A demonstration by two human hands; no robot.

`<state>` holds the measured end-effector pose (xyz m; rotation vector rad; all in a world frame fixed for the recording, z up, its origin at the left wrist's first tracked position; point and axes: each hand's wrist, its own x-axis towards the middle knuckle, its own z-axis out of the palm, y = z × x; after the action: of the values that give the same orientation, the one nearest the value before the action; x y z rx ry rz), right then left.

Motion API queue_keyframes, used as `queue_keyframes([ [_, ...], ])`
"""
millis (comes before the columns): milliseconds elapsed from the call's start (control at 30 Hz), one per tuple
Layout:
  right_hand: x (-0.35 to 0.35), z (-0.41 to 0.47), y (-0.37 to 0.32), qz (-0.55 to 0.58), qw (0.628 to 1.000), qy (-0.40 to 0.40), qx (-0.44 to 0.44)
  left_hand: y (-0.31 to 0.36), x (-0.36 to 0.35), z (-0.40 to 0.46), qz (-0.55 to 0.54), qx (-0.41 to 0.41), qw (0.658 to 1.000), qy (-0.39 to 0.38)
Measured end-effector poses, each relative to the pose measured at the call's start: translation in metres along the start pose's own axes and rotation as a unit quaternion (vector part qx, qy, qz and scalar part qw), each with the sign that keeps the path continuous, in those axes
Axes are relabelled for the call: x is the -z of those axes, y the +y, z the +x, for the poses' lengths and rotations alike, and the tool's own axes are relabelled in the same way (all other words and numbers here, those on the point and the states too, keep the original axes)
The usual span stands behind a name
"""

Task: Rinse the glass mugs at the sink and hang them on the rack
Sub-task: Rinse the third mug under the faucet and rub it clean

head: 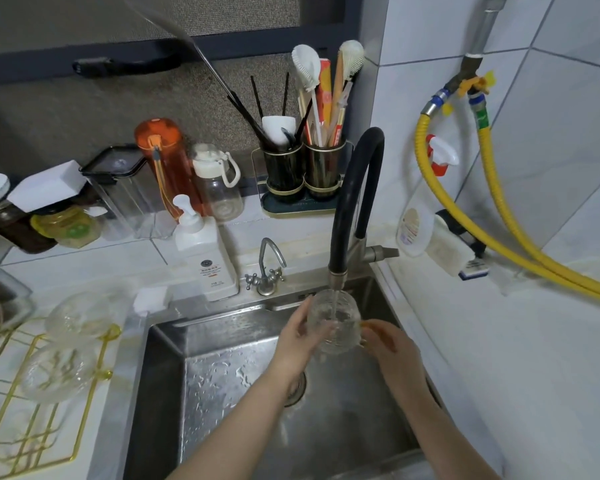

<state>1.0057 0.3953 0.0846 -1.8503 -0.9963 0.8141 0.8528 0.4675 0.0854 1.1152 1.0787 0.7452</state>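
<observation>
clear textured mug [334, 318], gold rack [32, 410], black faucet [355, 188]

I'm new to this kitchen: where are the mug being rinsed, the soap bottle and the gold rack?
mug [333, 318], head view, its textured glass side
soap bottle [207, 258], head view, white body
gold rack [94, 393], head view, right-hand wire edge

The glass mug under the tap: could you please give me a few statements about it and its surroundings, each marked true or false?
1. Water runs from the black faucet into the glass mug. True.
2. Only the left hand touches the mug. False: the right hand holds it too, at the handle side.
3. Two glass mugs already sit on the gold wire rack. True.
4. The soap pump bottle stands right of the black faucet. False: it stands left of it.
5. The mug is held above the steel sink. True.
</observation>
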Motion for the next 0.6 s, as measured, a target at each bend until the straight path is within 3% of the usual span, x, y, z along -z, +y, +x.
queue_keyframes([
  [100,0.010,-0.008,0.008,-0.027,1.000,0.006,0.008,-0.004,-0.008,-0.009,-0.009,-0.002,1.000,-0.025],
  [333,-0.010,-0.005,-0.003,0.026,0.999,-0.009,0.032,0.002,0.013,-0.001,-0.052,0.020,0.998,0.021],
  [467,0.007,-0.003,0.001,-0.061,0.996,0.023,0.057,0.000,-0.005,-0.002,-0.022,0.025,0.999,-0.012],
  [600,0.000,-0.011,0.002,-0.126,0.988,-0.017,0.090,-0.011,0.010,-0.013,-0.032,0.043,0.999,-0.002],
])
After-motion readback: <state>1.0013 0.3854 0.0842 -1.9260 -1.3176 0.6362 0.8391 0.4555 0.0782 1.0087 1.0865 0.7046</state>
